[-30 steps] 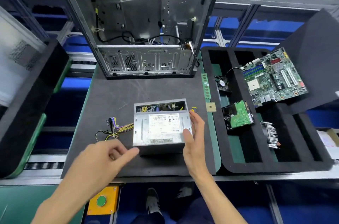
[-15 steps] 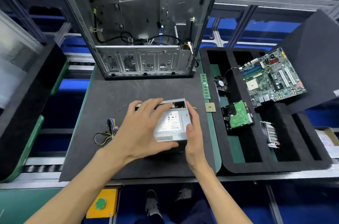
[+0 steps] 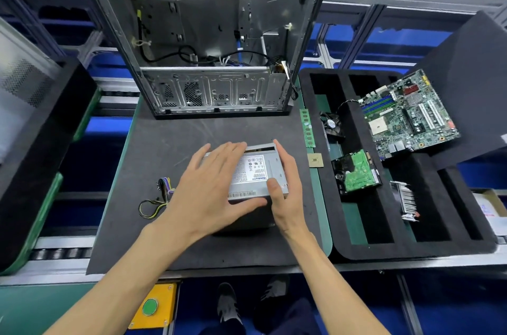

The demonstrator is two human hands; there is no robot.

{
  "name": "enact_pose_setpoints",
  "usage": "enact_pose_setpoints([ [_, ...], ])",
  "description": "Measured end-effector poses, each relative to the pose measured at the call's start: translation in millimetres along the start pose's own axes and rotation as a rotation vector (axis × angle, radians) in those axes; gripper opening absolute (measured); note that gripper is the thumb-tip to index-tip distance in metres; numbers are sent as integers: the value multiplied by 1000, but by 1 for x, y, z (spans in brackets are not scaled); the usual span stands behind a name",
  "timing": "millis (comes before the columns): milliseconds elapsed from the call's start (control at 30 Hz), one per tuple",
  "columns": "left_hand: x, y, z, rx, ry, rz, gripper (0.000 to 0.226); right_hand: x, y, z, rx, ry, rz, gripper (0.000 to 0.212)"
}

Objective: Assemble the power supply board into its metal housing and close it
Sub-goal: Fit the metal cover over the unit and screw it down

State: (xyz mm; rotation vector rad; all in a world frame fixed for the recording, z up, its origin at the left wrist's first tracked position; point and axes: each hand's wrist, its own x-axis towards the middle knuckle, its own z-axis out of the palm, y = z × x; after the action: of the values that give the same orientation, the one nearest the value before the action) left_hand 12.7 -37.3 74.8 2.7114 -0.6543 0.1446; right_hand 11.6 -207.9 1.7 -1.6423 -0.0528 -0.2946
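There was one power supply housing [image 3: 253,172], a grey metal box with a white label on top, lying on the dark mat [image 3: 164,148] in the middle of the table [image 3: 319,236]. Two hands were on it. The left hand [image 3: 211,186] lay flat over the left part of the lid with straight, spread fingers, its thumb along the near edge. The right hand [image 3: 285,183] stood against the right side of the box, the fingers straight along the wall and the thumb pressing on the top near the corner. One bundle of coloured wires [image 3: 157,197] came out to the left of the box and rested on the mat.

Behind the box stood one open computer case [image 3: 214,32], upright, with cables inside. To the right was one black foam tray [image 3: 365,249]; in it were one small fan [image 3: 332,123], one hard drive [image 3: 356,172] and one heatsink [image 3: 406,197]. One motherboard [image 3: 408,115] lay tilted on its far right edge. Between mat and tray lay one memory stick [image 3: 307,128] and one processor chip [image 3: 315,160]
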Motion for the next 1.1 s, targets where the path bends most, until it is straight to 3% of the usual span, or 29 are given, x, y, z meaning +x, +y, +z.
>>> enact_pose_setpoints([
  [133,-10,-17,-4,-129,20,-186,124,-1,4,1,67,19,10,85],
  [267,-38,-29,0,-620,-57,-518,133,0,4,6,88,57,2,81],
  [533,-44,-34,7,-842,-82,-517,121,-4,1,6,125,36,8,79],
  [700,-49,-32,8,-878,-55,-444,112,-12,1,3,137,8,-15,92],
  [767,-48,-30,6,-920,-48,-455,98,-12,-2,3,132,0,-18,93],
  [900,-34,-23,4,-1071,171,-747,31,-12,-2,4,124,-9,-30,92],
  [1100,-24,-19,-4,-1069,123,-816,19,-8,-2,3,119,34,-19,90],
])
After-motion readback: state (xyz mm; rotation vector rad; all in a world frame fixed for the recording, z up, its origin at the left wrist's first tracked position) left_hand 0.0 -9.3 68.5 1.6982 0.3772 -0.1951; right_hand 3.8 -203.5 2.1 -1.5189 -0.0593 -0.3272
